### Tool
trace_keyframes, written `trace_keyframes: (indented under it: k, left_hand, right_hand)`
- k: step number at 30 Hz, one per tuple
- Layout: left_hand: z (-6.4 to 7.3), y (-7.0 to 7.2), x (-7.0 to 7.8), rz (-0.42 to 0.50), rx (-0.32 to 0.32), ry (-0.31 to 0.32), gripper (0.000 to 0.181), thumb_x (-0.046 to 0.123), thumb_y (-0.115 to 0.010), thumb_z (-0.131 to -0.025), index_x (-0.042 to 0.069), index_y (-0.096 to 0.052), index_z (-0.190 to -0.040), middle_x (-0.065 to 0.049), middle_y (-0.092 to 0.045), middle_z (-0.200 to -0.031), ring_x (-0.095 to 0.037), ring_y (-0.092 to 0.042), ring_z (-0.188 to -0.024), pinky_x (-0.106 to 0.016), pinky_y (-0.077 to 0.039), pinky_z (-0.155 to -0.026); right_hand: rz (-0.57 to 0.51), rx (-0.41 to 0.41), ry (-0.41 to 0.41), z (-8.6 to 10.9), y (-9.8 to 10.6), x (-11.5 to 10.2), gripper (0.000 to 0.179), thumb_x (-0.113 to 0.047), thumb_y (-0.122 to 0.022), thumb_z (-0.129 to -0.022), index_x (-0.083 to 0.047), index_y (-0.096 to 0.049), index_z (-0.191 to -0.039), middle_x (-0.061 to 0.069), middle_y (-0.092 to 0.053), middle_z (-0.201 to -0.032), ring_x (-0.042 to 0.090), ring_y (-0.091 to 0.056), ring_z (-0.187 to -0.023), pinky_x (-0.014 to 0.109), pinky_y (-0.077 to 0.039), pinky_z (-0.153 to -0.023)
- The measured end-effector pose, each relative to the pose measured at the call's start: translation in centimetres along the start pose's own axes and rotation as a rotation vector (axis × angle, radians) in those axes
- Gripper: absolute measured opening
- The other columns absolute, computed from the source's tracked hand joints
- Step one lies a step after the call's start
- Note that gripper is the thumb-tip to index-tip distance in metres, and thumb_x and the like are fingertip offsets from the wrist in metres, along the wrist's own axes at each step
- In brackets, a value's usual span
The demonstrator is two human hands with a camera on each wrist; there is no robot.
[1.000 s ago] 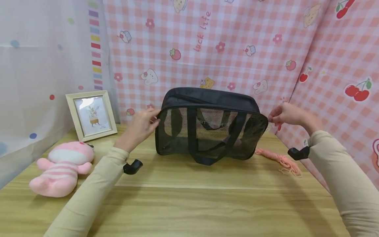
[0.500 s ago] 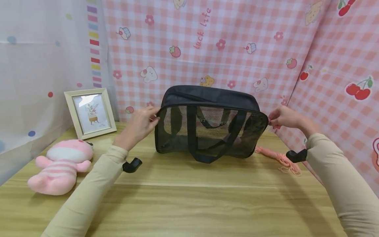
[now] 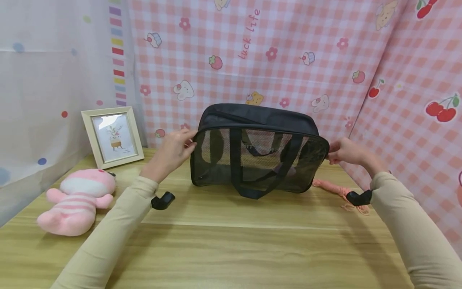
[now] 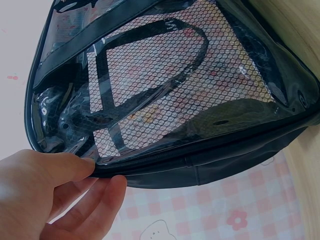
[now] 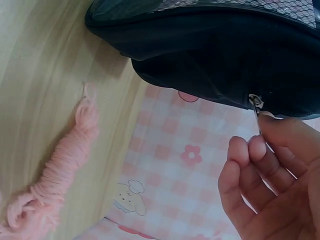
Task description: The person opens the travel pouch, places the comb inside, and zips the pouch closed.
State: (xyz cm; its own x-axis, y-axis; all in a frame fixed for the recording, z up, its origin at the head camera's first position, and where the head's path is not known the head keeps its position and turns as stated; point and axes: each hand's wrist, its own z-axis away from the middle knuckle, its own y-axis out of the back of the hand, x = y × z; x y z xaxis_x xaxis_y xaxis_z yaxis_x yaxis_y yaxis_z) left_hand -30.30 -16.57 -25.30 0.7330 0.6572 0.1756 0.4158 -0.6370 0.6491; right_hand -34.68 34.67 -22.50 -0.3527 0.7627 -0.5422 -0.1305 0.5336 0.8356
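A black zip-up bag (image 3: 260,116) with clear, mesh-backed sides and a strap handle (image 3: 236,164) stands on the wooden table. My left hand (image 3: 169,154) pinches its upper left edge; in the left wrist view the thumb (image 4: 75,166) lies on the clear face and the fingers are below the rim. At the bag's right end, my right hand (image 3: 347,151) pinches a small metal zipper pull (image 5: 256,106) between thumb and fingertips. The right wrist view shows the slider at the black end panel, with part of the zip hidden behind the thumb.
A hank of pink cord (image 5: 70,155) lies right of the bag. At the left are a pink striped plush toy (image 3: 77,202) and a cream picture frame (image 3: 138,140). A pink checked curtain (image 3: 288,24) hangs close behind the bag.
My right hand has moved down along the bag's right end with the zipper pull. My left hand keeps its grip on the left edge, and the bag stays in place.
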Motion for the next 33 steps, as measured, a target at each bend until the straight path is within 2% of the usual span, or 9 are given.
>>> trace_keyframes:
  k: [6, 13, 17, 18, 21, 25, 28, 31, 33]
  left_hand:
    - [0.2, 0.4, -0.1, 0.017, 0.008, 0.006, 0.033, -0.006, -0.062, -0.087, -0.006, -0.062, -0.119, -0.02, -0.064, -0.099, -0.029, -0.066, -0.078, -0.036, -0.057, -0.066]
    - [0.4, 0.8, -0.3, 0.021, 0.013, 0.024, 0.033, -0.007, -0.061, -0.086, -0.005, -0.062, -0.12, -0.02, -0.065, -0.101, -0.028, -0.066, -0.078, -0.036, -0.057, -0.066]
    - [0.5, 0.9, -0.3, 0.025, 0.01, 0.031, 0.035, -0.006, -0.062, -0.087, -0.003, -0.062, -0.122, -0.019, -0.065, -0.102, -0.027, -0.066, -0.079, -0.035, -0.057, -0.067]
    - [0.5, 0.9, -0.3, 0.027, 0.01, 0.032, 0.035, -0.006, -0.062, -0.087, -0.003, -0.062, -0.122, -0.019, -0.065, -0.102, -0.027, -0.066, -0.079, -0.035, -0.057, -0.067]
    - [0.6, 0.9, -0.3, 0.027, 0.009, 0.033, 0.035, -0.007, -0.061, -0.087, -0.003, -0.062, -0.122, -0.019, -0.065, -0.101, -0.027, -0.066, -0.078, -0.035, -0.057, -0.067]
    - [0.6, 1.0, -0.2, 0.031, 0.011, 0.03, 0.035, -0.008, -0.061, -0.087, -0.003, -0.062, -0.121, -0.019, -0.065, -0.1, -0.027, -0.066, -0.078, -0.035, -0.057, -0.066]
    - [0.5, 1.1, -0.1, 0.046, 0.014, 0.035, 0.034, -0.008, -0.061, -0.087, -0.003, -0.062, -0.121, -0.018, -0.065, -0.099, -0.028, -0.066, -0.078, -0.035, -0.057, -0.066]
    - [0.3, 1.1, -0.1, 0.048, 0.022, 0.043, 0.034, -0.008, -0.061, -0.087, -0.003, -0.062, -0.121, -0.017, -0.064, -0.098, -0.027, -0.066, -0.078, -0.035, -0.057, -0.066]
    - [0.1, 1.0, -0.2, 0.038, 0.026, 0.031, 0.035, -0.007, -0.061, -0.087, -0.003, -0.062, -0.121, -0.017, -0.064, -0.097, -0.027, -0.066, -0.077, -0.035, -0.057, -0.066]
  right_hand:
    - [-0.021, 0.043, 0.007, 0.0, -0.5, 0.3, 0.018, -0.001, -0.057, -0.091, 0.014, -0.064, -0.099, 0.013, -0.065, -0.074, 0.015, -0.063, -0.068, 0.028, -0.057, -0.065]
    - [-0.096, 0.094, -0.022, 0.1, -2.1, 1.3, 0.024, -0.013, -0.058, -0.094, 0.008, -0.064, -0.103, 0.009, -0.067, -0.089, 0.016, -0.065, -0.08, 0.03, -0.056, -0.075]
    - [-0.291, 0.15, -0.028, 0.5, -3.3, 2.7, 0.028, -0.016, -0.057, -0.096, 0.008, -0.062, -0.109, 0.003, -0.068, -0.089, 0.012, -0.066, -0.082, 0.026, -0.056, -0.076]
    - [-0.371, 0.157, -0.023, 0.5, -3.6, 3.1, 0.024, -0.014, -0.056, -0.096, 0.005, -0.063, -0.109, 0.001, -0.067, -0.09, 0.012, -0.066, -0.082, 0.025, -0.056, -0.076]
    - [-0.672, 0.185, 0.052, 0.7, -5.0, 4.1, 0.017, -0.006, -0.053, -0.097, -0.003, -0.068, -0.102, -0.001, -0.068, -0.089, 0.011, -0.066, -0.081, 0.023, -0.055, -0.076]
    - [-1.058, 0.178, 0.216, 0.6, -6.7, 4.9, 0.034, 0.01, -0.041, -0.097, -0.004, -0.072, -0.092, 0.006, -0.069, -0.089, 0.016, -0.067, -0.08, 0.025, -0.056, -0.076]
    - [-1.137, 0.178, 0.267, 0.5, -6.7, 4.9, 0.038, 0.014, -0.037, -0.096, -0.001, -0.071, -0.092, 0.008, -0.07, -0.088, 0.017, -0.067, -0.08, 0.026, -0.056, -0.076]
    - [-1.093, 0.193, 0.25, 0.6, -6.0, 4.3, 0.033, 0.012, -0.041, -0.096, 0.0, -0.071, -0.093, 0.008, -0.069, -0.086, 0.016, -0.067, -0.08, 0.025, -0.056, -0.077]
    - [-1.019, 0.216, 0.222, 0.9, -5.4, 4.0, 0.028, 0.009, -0.046, -0.095, -0.002, -0.072, -0.092, 0.006, -0.069, -0.085, 0.015, -0.067, -0.079, 0.024, -0.055, -0.076]
